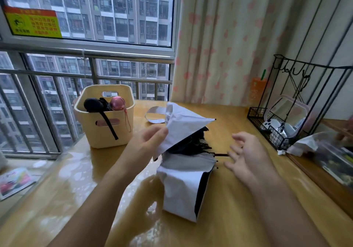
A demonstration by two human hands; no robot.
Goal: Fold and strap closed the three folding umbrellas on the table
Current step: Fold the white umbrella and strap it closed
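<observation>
A white folding umbrella (183,185) with black lining and ribs lies loosely collapsed on the wooden table (238,218) in the middle. Its white strap (152,115) curls on the table behind it. My left hand (152,137) pinches an upper panel of the white canopy and lifts it. My right hand (246,155) hovers with spread fingers just right of the umbrella, its fingertips near the black rib tips. A cream plastic basket (107,130) at the back left holds a black umbrella (94,104) and a pink umbrella (117,103).
A black wire rack (277,128) with a clear container stands at the right edge beside a mirror. Crumpled tissue (301,145) lies near it. A window with a railing runs along the left; a curtain hangs behind the table.
</observation>
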